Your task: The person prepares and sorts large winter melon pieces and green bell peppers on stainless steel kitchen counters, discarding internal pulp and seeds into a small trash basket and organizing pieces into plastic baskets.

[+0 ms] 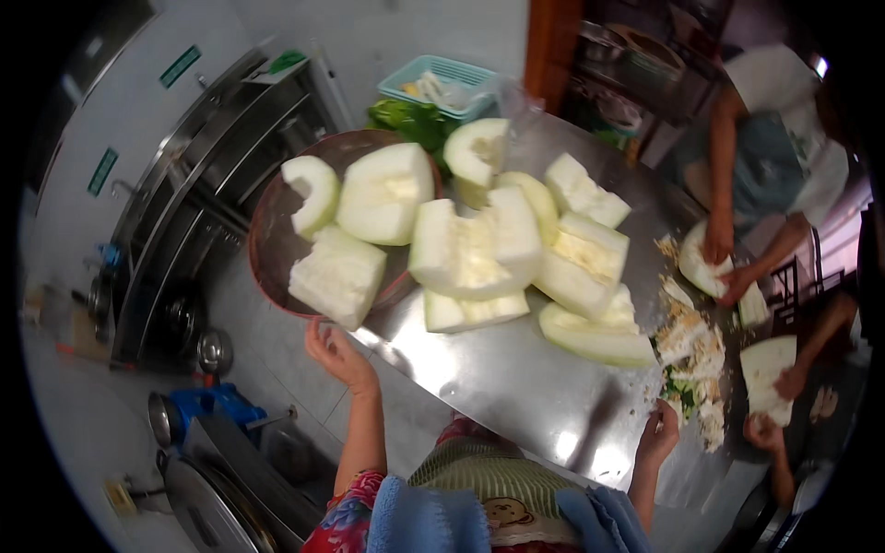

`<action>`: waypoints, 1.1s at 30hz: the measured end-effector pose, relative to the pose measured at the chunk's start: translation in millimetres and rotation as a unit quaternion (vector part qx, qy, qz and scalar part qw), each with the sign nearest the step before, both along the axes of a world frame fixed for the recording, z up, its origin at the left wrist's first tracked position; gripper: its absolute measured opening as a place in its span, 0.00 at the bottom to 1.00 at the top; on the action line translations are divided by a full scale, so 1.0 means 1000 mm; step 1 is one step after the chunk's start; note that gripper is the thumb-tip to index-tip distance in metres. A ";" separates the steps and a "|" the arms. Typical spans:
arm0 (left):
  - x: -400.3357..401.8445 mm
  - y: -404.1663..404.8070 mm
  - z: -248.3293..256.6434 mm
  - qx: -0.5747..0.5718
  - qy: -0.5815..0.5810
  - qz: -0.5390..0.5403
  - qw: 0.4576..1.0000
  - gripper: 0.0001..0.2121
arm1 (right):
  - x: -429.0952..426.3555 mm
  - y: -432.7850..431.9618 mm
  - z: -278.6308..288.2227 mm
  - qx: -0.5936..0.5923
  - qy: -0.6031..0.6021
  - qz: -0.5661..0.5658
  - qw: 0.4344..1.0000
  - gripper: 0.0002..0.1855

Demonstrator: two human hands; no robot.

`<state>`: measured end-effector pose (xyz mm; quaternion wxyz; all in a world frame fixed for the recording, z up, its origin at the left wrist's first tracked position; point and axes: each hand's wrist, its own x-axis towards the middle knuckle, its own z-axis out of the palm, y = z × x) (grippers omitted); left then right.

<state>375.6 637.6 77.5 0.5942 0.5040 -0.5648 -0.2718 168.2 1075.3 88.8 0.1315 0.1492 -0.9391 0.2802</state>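
My left hand (346,356) is just below the rim of a wide reddish-brown basin (273,266), fingers loosely curled and nothing visible in the palm. Close above it, a hollowed chunk of winter melon (339,276) rests against the basin's rim. Two more pieces, a curved ring section (314,193) and a thick block (387,193), lie in the basin. By the scraps on the steel table, my right hand (657,432) has its fingertips bent together; whether it pinches something cannot be seen. Several cored melon pieces (477,252) are heaped mid-table.
Pale pulp and seeds (691,352) are spread along the right of the steel table (484,373). Across it, one person's hands (722,259) work on a melon piece; another's hands (788,387) hold a melon slab (767,373). A turquoise basket (477,79) and leafy greens (408,121) sit behind.
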 end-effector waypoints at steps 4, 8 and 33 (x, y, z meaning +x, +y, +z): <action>-0.002 0.027 0.042 -0.029 0.006 -0.114 0.993 0.17 | 0.001 -0.048 0.030 -0.134 -0.099 0.030 0.986 0.09; -0.006 0.052 0.129 -0.014 0.126 -0.469 0.874 0.23 | 0.021 -0.106 0.042 -0.198 -0.089 0.151 0.964 0.08; 0.219 -0.139 0.219 -0.351 0.438 -0.397 0.726 0.30 | 0.306 -0.540 0.082 -0.098 -0.554 0.611 0.557 0.09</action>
